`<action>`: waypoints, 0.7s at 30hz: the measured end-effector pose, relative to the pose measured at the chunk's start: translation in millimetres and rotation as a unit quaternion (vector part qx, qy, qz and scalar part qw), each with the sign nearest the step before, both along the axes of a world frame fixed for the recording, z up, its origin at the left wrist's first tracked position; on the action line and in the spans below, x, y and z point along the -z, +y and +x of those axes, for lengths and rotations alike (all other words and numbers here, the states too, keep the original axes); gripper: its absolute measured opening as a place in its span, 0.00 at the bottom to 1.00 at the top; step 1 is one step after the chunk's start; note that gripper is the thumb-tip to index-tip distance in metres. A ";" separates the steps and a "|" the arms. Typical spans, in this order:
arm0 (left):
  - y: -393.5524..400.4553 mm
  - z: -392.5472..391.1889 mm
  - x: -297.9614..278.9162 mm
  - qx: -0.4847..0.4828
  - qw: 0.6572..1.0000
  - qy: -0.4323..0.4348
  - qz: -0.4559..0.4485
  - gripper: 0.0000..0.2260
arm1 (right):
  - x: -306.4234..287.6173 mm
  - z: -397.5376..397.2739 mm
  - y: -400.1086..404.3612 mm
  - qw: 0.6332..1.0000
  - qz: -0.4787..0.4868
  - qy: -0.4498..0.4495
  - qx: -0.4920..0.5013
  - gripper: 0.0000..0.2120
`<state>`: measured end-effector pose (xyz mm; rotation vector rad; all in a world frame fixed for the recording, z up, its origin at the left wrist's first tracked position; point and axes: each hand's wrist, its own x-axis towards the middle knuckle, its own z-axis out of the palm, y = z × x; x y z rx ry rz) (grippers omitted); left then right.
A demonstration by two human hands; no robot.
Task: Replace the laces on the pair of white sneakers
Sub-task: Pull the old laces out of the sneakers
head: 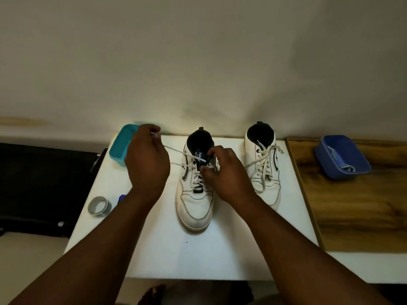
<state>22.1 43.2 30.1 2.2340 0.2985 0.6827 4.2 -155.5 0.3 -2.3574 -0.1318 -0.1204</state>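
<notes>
Two white sneakers stand on a white board, toes toward me. The left sneaker is partly laced with a cream lace. My left hand pinches one lace end, drawn up and to the left above the teal box. My right hand pinches the lace at the upper eyelets on the shoe's right side. The right sneaker is laced, its lace ends lying loose.
A teal box sits at the board's back left corner. A roll of grey tape lies at the left edge. A blue tray holding laces rests on the wooden surface to the right. A wall stands just behind.
</notes>
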 end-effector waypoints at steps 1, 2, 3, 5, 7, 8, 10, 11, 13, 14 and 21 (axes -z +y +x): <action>3.2 0.9 1.1 -0.006 0.996 0.038 0.075 0.09 | 0.0 -0.9 0.0 1.000 0.000 0.001 0.000 0.17; 2.6 -0.2 2.6 0.014 0.987 0.067 0.147 0.11 | 0.1 -1.6 0.7 1.000 -0.002 0.001 -0.003 0.18; -2.1 -1.5 4.9 0.059 0.976 0.073 0.199 0.13 | 0.1 -2.0 1.1 1.000 -0.005 0.000 -0.008 0.19; -19.7 -3.9 10.1 0.165 0.948 0.066 0.264 0.15 | -0.8 -1.2 2.2 1.000 -0.003 0.003 -0.018 0.21; -36.7 -5.7 16.5 0.211 0.925 0.104 0.299 0.13 | -0.4 0.4 1.8 1.000 0.010 0.003 -0.024 0.21; -40.0 -4.1 18.0 0.213 0.925 0.133 0.286 0.12 | 0.1 1.0 1.4 1.000 0.017 0.002 -0.026 0.20; -37.8 2.4 18.0 0.207 0.932 0.168 0.246 0.09 | 0.6 2.1 0.5 0.999 0.028 0.005 -0.027 0.18; -37.2 4.4 16.4 0.207 0.937 0.162 0.228 0.07 | 1.1 3.2 0.2 0.999 0.029 0.005 -0.025 0.18; -36.0 7.3 7.4 0.197 0.961 0.121 0.149 0.05 | 1.5 5.3 0.8 0.999 0.026 0.002 -0.019 0.16; -34.2 9.3 -0.7 0.172 0.976 0.099 0.091 0.05 | 1.3 5.9 2.1 1.000 0.025 0.002 -0.014 0.16; -15.7 12.6 10.9 0.234 0.933 0.175 0.211 0.10 | 2.6 4.5 8.0 0.999 0.027 0.009 -0.019 0.19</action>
